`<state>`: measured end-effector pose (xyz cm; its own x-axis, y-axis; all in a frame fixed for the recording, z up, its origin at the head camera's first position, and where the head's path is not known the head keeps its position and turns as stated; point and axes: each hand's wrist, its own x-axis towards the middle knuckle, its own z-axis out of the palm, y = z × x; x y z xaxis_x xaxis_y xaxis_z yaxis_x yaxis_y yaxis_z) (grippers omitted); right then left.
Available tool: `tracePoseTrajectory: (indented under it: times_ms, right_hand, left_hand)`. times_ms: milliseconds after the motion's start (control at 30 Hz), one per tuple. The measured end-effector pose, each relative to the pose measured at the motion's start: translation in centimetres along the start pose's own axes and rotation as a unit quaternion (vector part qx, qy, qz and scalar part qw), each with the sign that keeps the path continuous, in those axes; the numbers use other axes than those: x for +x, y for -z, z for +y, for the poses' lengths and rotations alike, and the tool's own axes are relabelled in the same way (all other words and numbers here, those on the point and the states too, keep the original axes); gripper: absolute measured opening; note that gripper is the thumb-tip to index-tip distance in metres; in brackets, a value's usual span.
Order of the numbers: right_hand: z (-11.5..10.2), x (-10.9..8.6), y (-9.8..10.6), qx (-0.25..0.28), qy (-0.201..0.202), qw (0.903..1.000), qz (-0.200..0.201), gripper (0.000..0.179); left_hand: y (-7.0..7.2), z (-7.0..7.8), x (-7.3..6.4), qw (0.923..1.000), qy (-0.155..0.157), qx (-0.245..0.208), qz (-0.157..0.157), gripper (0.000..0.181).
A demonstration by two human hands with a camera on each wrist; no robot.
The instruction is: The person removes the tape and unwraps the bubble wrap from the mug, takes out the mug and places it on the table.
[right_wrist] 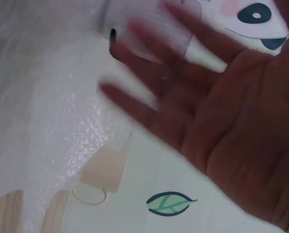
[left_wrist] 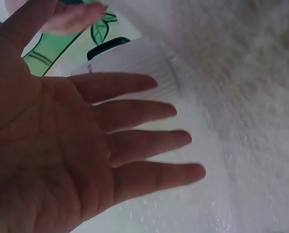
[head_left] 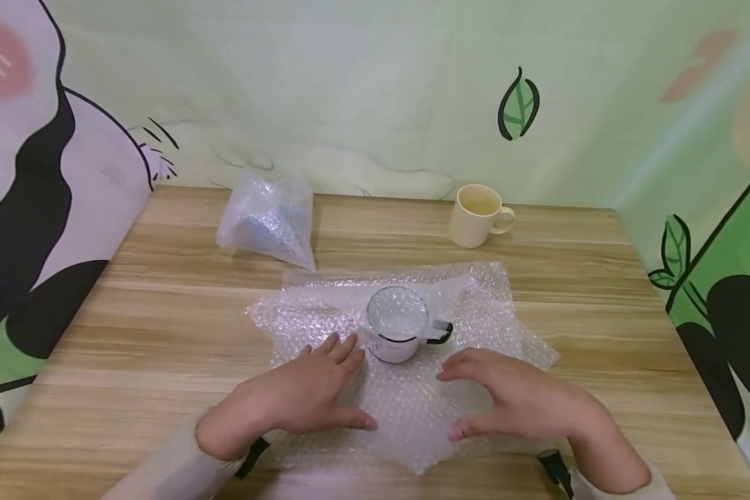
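A white mug (head_left: 395, 350) with a dark rim and black handle stands upright on a spread sheet of bubble wrap (head_left: 406, 417). Clear wrap lies in its mouth and over part of the handle. My left hand (head_left: 306, 390), fingers straight and spread, is over the wrap just left of the mug. To the mug's front right is my right hand (head_left: 519, 396), its fingers loosely bent and apart from the thumb, with nothing between them. In the left wrist view the left palm (left_wrist: 52, 155) is bare. Blur softens the right fingers in the right wrist view.
A cream mug (head_left: 469, 221) stands at the back right of the wooden table (head_left: 569, 278). At the back left sits a bubble-wrapped bundle (head_left: 269, 215) with something bluish inside. A printed cloth (head_left: 375, 90) hangs behind the table.
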<state>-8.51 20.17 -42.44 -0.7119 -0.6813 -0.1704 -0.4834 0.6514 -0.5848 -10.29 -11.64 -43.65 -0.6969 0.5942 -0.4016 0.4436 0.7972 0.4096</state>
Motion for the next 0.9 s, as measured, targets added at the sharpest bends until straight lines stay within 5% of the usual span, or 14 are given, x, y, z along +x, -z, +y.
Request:
tracePoseTrajectory:
  times_ms: [200,400,900]
  right_hand:
    - [0.2,1.0,-1.4,-0.043,-0.116,0.9924,-0.001,0.101]
    - [-0.2,2.0,-3.0,-0.07,-0.175,0.9814,-0.037,0.121]
    - [-1.2,3.0,-4.4,-0.128,-0.203,0.9693,-0.052,0.135]
  left_hand:
    - [-0.8,0.6,1.0,0.9988,0.033,0.035,0.001,0.124]
    - [-1.8,1.1,1.5,0.9968,0.065,0.042,-0.017,0.14]
    - [-3.8,1.3,2.0,0.993,0.074,0.092,-0.005,0.148]
